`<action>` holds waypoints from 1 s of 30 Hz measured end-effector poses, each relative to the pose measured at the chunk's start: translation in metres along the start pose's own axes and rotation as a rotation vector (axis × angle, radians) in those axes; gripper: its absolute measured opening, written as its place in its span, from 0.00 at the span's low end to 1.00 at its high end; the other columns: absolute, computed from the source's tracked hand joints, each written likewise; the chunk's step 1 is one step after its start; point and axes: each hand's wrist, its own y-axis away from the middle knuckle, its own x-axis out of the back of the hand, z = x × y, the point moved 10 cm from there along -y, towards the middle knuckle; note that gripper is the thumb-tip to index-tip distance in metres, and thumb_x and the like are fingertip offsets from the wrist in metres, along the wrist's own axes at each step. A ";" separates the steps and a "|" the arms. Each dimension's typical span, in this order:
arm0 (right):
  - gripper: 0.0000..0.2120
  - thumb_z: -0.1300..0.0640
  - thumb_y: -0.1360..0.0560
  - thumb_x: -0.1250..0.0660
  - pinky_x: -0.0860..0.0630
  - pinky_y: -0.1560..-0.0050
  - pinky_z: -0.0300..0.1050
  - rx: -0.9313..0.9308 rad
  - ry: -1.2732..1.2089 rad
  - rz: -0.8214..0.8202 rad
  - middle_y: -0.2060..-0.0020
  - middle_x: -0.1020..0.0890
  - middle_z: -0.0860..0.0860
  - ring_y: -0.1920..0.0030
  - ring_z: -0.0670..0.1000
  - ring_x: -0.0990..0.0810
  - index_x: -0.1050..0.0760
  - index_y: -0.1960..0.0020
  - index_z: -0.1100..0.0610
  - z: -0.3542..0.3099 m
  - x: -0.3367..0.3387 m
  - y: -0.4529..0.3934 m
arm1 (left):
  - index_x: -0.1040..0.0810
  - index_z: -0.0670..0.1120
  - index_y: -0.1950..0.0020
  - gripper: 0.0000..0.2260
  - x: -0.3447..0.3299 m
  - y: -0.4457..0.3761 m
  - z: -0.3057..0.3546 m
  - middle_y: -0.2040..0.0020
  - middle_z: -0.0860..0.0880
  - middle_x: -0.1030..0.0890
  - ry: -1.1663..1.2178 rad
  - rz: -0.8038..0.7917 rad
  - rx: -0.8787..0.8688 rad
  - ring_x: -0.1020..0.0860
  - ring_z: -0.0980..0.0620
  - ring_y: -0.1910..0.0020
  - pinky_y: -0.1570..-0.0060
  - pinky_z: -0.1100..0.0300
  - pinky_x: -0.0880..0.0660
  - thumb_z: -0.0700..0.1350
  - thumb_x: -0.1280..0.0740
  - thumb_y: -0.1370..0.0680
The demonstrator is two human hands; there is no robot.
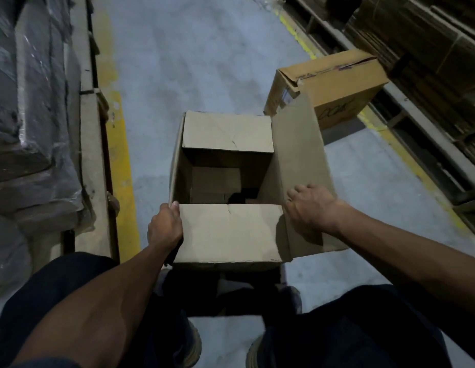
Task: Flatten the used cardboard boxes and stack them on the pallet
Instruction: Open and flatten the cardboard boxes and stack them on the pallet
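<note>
Open box on floor; near-left corner is gripped by left hand; right flap is pressed by flat-fingered right hand.

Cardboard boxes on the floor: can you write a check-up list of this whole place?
Surface: grey concrete floor with yellow painted lines.
Job's things: open brown cardboard box, flaps up; second brown cardboard box behind it to the right, not flattened.
Clutter: cardboard pieces inside the open box.
Hands: left hand grips the near flap's corner; right hand rests on the right flap.
Cables: nothing seen.
Surroundings: plastic-wrapped goods left; stacked flat cardboard right.
</note>
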 end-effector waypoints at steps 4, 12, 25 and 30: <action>0.22 0.44 0.18 0.46 0.27 0.41 0.55 -0.224 -0.364 0.058 0.37 0.30 0.58 0.39 0.58 0.29 0.33 0.31 0.57 0.013 -0.021 -0.011 | 0.28 0.38 0.40 0.23 -0.001 -0.002 -0.001 0.45 0.35 0.21 0.014 -0.006 0.002 0.23 0.34 0.46 0.50 0.47 0.30 0.55 0.52 0.14; 0.28 0.41 0.16 0.47 0.33 0.31 0.58 -0.658 -1.287 0.065 0.28 0.35 0.61 0.29 0.62 0.34 0.42 0.24 0.58 0.006 -0.068 -0.022 | 0.28 0.39 0.40 0.22 -0.003 -0.004 -0.001 0.46 0.36 0.21 0.012 0.007 -0.003 0.23 0.35 0.46 0.48 0.45 0.26 0.55 0.52 0.14; 0.15 0.56 0.15 0.43 0.31 0.52 0.48 -0.924 -1.216 0.131 0.40 0.21 0.62 0.41 0.64 0.23 0.25 0.36 0.63 0.050 -0.068 -0.049 | 0.27 0.38 0.41 0.22 -0.005 -0.049 0.026 0.42 0.35 0.22 0.069 -0.013 -0.040 0.25 0.34 0.42 0.51 0.50 0.35 0.55 0.50 0.14; 0.16 0.53 0.15 0.43 0.30 0.51 0.50 -0.973 -1.251 0.156 0.40 0.21 0.61 0.41 0.63 0.23 0.26 0.35 0.62 0.066 -0.068 -0.070 | 0.30 0.41 0.38 0.19 -0.006 -0.070 0.041 0.41 0.37 0.22 0.020 0.009 -0.029 0.24 0.35 0.42 0.47 0.45 0.29 0.54 0.50 0.14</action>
